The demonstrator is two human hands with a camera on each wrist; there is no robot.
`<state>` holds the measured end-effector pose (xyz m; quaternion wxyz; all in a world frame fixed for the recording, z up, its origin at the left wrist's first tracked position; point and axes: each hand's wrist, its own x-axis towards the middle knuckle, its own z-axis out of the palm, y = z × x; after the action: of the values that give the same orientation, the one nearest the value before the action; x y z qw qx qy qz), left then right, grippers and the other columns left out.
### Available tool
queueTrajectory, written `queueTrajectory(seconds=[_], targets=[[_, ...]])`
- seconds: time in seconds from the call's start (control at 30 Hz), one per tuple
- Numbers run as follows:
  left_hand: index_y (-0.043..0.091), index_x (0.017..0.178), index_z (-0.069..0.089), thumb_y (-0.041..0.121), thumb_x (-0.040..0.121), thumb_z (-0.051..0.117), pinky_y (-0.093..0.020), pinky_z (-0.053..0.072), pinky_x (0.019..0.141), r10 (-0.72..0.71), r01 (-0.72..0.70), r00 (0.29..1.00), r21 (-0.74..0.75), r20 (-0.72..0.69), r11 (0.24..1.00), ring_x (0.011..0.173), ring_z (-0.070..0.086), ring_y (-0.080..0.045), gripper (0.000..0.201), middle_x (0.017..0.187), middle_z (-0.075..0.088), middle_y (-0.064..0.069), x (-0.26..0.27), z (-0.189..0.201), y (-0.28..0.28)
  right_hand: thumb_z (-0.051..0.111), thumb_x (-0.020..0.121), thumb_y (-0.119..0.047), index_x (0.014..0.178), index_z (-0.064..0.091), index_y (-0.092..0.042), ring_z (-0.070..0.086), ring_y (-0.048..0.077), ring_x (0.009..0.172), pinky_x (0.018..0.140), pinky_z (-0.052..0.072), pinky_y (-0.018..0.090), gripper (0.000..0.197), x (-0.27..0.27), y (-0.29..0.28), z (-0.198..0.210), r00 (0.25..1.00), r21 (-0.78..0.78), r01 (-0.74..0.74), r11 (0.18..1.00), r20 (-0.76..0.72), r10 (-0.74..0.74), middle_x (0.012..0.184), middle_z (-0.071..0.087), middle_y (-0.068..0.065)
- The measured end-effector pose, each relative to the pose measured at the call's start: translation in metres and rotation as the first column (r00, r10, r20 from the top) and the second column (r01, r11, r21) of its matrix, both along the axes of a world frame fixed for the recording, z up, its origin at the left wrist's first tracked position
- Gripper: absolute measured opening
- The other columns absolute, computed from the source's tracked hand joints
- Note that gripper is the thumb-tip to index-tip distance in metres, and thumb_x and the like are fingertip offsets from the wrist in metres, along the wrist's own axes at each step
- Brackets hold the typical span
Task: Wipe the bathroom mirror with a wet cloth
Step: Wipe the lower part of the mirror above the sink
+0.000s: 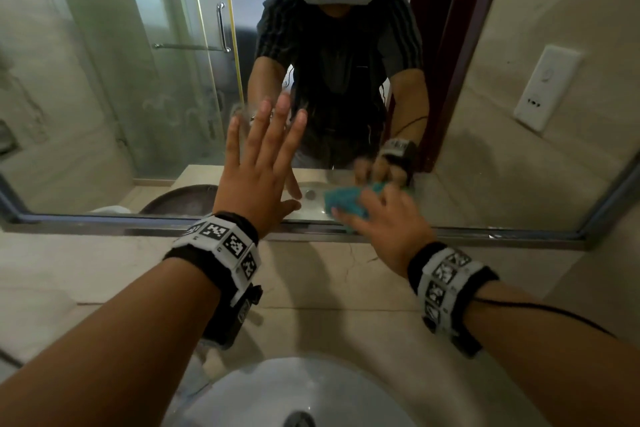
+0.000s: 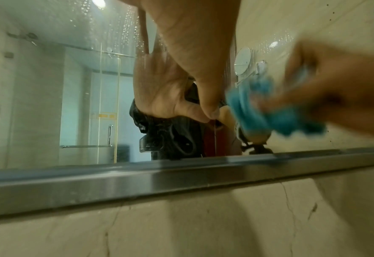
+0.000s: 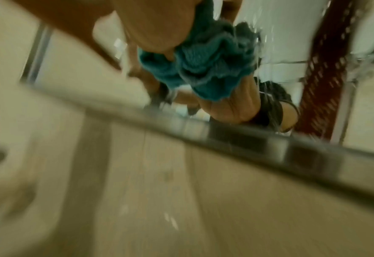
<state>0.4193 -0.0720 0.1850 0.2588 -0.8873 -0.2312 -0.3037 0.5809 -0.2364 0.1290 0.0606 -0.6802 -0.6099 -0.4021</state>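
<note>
The large bathroom mirror fills the wall ahead, with water drops on its glass. My left hand lies flat on the glass with straight, spread fingers; its palm shows in the left wrist view. My right hand presses a bunched teal cloth against the lower part of the mirror, just above the metal frame. The cloth bulges out under my fingers and looks wet. In the left wrist view the cloth and right hand are blurred.
A white basin sits directly below my arms in a beige stone counter. The steel frame ledge runs along the mirror's bottom. A white wall socket is on the tiled wall to the right.
</note>
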Motion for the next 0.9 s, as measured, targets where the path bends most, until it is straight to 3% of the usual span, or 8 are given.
queueTrajectory(seconds=[0.13, 0.27, 0.37, 0.47, 0.6, 0.67, 0.8, 0.9], targets=[[0.013, 0.15, -0.009, 0.066, 0.061, 0.071, -0.052, -0.001, 0.116, 0.008, -0.006, 0.994, 0.021, -0.109, 1.0, 0.145, -0.008, -0.03, 0.131, 0.155, -0.019, -0.013, -0.002, -0.011, -0.013, 0.082, 0.058, -0.015, 0.122, 0.061, -0.025, 0.038, 0.032, 0.081, 0.061, 0.048, 0.042, 0.069, 0.012, -0.013, -0.005, 0.998, -0.113, -0.014, 0.994, 0.052, 0.02, 0.108, 0.037, 0.012], [0.012, 0.149, -0.007, 0.062, 0.061, 0.073, -0.051, 0.001, 0.116, -0.046, 0.045, 0.999, -0.035, -0.026, 0.998, 0.144, -0.005, -0.031, 0.129, 0.156, -0.01, -0.013, 0.022, -0.012, -0.029, 0.078, 0.068, -0.008, 0.129, 0.054, -0.027, 0.047, 0.041, 0.094, 0.072, 0.052, 0.048, 0.068, 0.009, 0.001, 0.075, 0.997, 0.221, 0.059, 0.974, -0.063, -0.046, 0.116, 0.047, 0.019], [0.013, 0.148, -0.013, 0.064, 0.057, 0.074, -0.052, 0.001, 0.116, -0.022, 0.024, 0.999, -0.084, 0.025, 0.996, 0.144, -0.008, -0.032, 0.136, 0.155, -0.014, -0.011, 0.036, -0.013, -0.033, 0.069, 0.081, -0.009, 0.124, 0.058, -0.028, 0.047, 0.039, 0.099, 0.081, 0.051, 0.045, 0.048, 0.005, 0.007, 0.083, 0.98, 0.375, 0.111, 0.921, -0.197, -0.038, 0.113, 0.045, 0.01], [0.013, 0.143, -0.029, 0.06, 0.06, 0.075, -0.05, -0.003, 0.116, 0.02, -0.017, 1.0, -0.087, 0.024, 0.996, 0.141, -0.02, -0.031, 0.141, 0.151, -0.029, -0.011, 0.04, -0.017, -0.032, 0.069, 0.082, -0.021, 0.127, 0.053, -0.033, 0.046, 0.034, 0.103, 0.088, 0.047, 0.047, 0.049, 0.006, -0.005, 0.035, 0.971, -0.06, 0.053, 0.997, -0.231, -0.065, 0.119, 0.043, 0.004], [0.014, 0.143, -0.028, 0.044, 0.066, 0.075, -0.048, -0.006, 0.115, 0.02, -0.017, 0.999, -0.078, 0.048, 0.997, 0.141, -0.024, -0.028, 0.132, 0.153, -0.018, -0.012, 0.039, -0.019, -0.03, 0.088, 0.054, -0.013, 0.119, 0.063, -0.024, 0.052, 0.034, 0.071, 0.057, 0.052, 0.041, 0.071, 0.018, -0.029, 0.01, 0.981, -0.222, -0.018, 0.975, -0.192, -0.026, 0.1, 0.058, 0.016], [0.013, 0.142, -0.029, 0.048, 0.066, 0.075, -0.049, -0.004, 0.115, 0.04, -0.038, 0.999, -0.075, 0.032, 0.996, 0.142, -0.017, -0.031, 0.133, 0.153, -0.021, -0.013, 0.039, -0.018, -0.031, 0.089, 0.053, -0.014, 0.118, 0.064, -0.025, 0.051, 0.036, 0.074, 0.059, 0.053, 0.042, 0.07, 0.021, -0.027, 0.025, 0.989, -0.153, -0.012, 0.988, -0.146, -0.011, 0.1, 0.056, 0.015], [0.012, 0.141, -0.033, 0.06, 0.064, 0.072, -0.05, -0.006, 0.115, 0.068, -0.068, 0.998, -0.099, -0.007, 0.993, 0.138, -0.027, -0.03, 0.138, 0.145, -0.042, -0.011, 0.042, -0.018, -0.031, 0.075, 0.069, -0.001, 0.123, 0.06, -0.025, 0.04, 0.031, 0.091, 0.07, 0.051, 0.04, 0.061, 0.024, -0.012, 0.077, 0.984, 0.322, 0.043, 0.946, -0.177, 0.015, 0.105, 0.051, 0.013], [0.013, 0.141, -0.032, 0.059, 0.067, 0.071, -0.05, -0.009, 0.114, 0.057, -0.056, 0.998, -0.106, -0.001, 0.993, 0.135, -0.037, -0.027, 0.135, 0.143, -0.045, -0.01, 0.042, -0.022, -0.029, 0.067, 0.083, -0.02, 0.121, 0.052, -0.031, 0.041, 0.027, 0.102, 0.086, 0.052, 0.04, 0.042, 0.023, -0.004, 0.063, 0.979, 0.268, 0.089, 0.959, -0.2, -0.035, 0.108, 0.034, 0.0]])
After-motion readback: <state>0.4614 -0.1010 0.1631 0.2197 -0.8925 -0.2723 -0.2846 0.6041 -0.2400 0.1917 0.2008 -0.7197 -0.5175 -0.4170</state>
